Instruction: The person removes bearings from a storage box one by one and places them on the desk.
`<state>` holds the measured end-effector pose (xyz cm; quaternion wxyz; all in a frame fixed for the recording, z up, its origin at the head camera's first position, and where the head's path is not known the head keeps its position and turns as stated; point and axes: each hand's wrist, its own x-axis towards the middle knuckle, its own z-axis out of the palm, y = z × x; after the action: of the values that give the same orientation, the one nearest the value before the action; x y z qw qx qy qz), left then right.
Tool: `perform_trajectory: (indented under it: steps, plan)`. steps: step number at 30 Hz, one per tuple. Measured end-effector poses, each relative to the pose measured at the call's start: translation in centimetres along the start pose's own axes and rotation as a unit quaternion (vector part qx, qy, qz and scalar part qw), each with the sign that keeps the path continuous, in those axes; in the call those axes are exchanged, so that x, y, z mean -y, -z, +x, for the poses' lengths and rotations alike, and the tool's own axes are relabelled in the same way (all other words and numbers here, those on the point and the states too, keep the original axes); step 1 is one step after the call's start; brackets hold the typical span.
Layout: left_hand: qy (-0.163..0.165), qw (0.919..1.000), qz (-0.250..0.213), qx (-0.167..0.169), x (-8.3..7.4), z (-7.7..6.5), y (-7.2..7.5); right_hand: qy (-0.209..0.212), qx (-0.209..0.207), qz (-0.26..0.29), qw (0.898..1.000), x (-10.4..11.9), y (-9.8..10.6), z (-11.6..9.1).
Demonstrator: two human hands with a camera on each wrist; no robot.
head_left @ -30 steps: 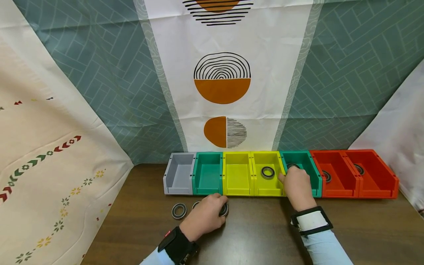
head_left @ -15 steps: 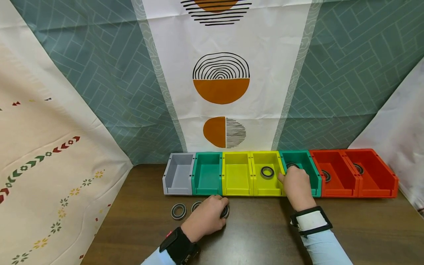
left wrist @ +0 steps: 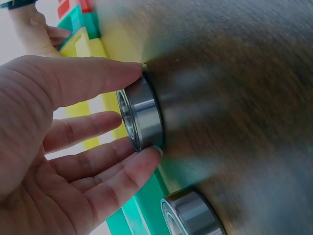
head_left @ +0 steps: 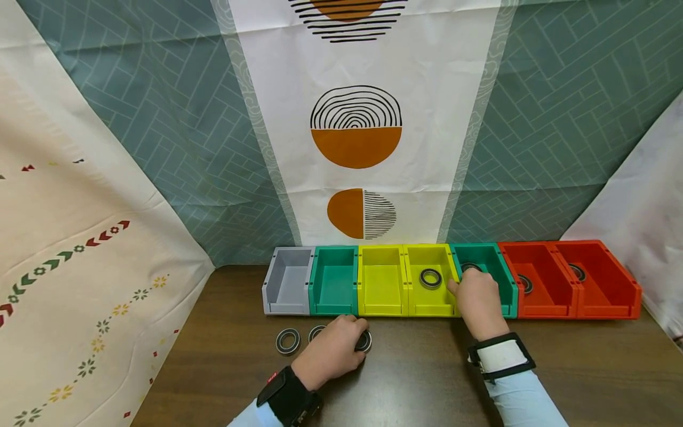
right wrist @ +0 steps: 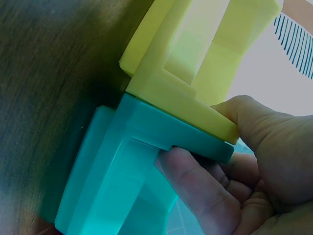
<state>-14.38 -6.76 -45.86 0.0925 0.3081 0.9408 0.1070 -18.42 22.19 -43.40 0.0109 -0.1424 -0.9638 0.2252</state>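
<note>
Thumb and fingertips of my left hand [head_left: 331, 350] hold a metal ball bearing [left wrist: 146, 117] by its rim, low over the table in front of the bins. A second bearing [head_left: 316, 332] is partly hidden behind that hand, and a third bearing [head_left: 288, 341] lies flat to its left. My right hand [head_left: 480, 299] pinches the adjoining side walls of a yellow bin [right wrist: 181, 105] and a green bin [right wrist: 161, 122], thumb on the yellow side, fingers inside the green one. A bearing [head_left: 431, 279] lies in that yellow bin; another bearing [head_left: 471, 267] shows in the green bin behind the fingers.
The bins stand in one row along the back of the wooden table [head_left: 416, 379]. Leftmost is a grey bin [head_left: 288, 279], then a green bin [head_left: 334, 279] and a yellow bin [head_left: 382, 279]. Two red bins [head_left: 603, 284] at the right each contain a bearing. Patterned cloths hang behind.
The bearing at my left fingertips has shifted slightly to the right, and a little more of it shows past the hand. My right hand has stayed on the bin walls.
</note>
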Motion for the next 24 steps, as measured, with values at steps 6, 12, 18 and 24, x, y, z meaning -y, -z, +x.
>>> perform_trajectory:
  steps: [6, 12, 18, 24]
  plan:
    - [-0.002, 1.0, 0.005, 0.004, 0.0, 0.1, 0.0, -0.002, 0.008, 0.002, 1.0, 0.1, 0.0, -0.1]
    - [0.002, 0.9996, -0.027, 0.004, 0.2, 0.1, 1.0, -0.004, 0.014, 0.005, 1.0, 0.1, 0.0, -0.1]
    - [0.015, 0.9954, -0.052, -0.079, 0.1, 0.3, 3.3, -0.005, 0.01, 0.003, 1.0, 0.1, 0.1, 0.0]
    - [0.093, 0.9761, -0.086, -0.177, 0.0, 1.3, 4.7, -0.001, 0.007, 0.005, 1.0, 0.0, 0.1, -0.1]
